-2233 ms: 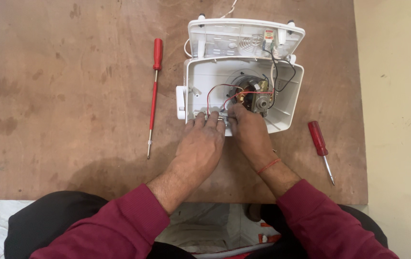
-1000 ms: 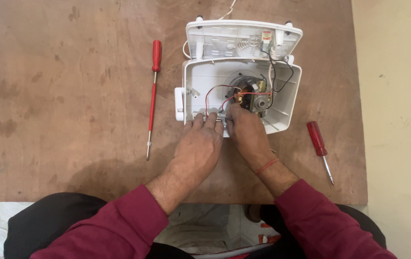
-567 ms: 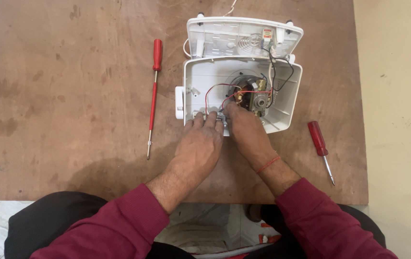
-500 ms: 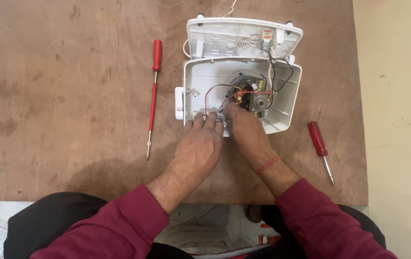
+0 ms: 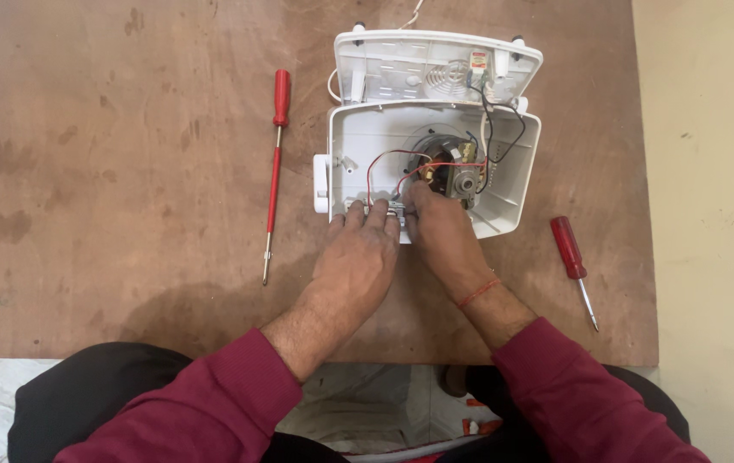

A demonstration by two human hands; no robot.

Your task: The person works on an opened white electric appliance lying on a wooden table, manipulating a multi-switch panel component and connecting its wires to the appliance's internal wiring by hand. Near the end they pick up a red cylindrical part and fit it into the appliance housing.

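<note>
An opened white plastic appliance housing lies on the brown board, its lid folded back behind it. Inside sit a round motor and red and black wires. My left hand rests on the housing's near edge, fingers on a small metal part there. My right hand is beside it, fingertips pressed at the same part near the motor. Whether either hand grips the part is hidden by the fingers.
A long red screwdriver lies left of the housing. A short red-handled screwdriver lies to the right near the board's edge. A white cord runs off behind the lid. My lap is below the board.
Both hands stay at the housing's near edge with only slight finger shifts. The view has drifted a little. The screwdrivers have not moved.
</note>
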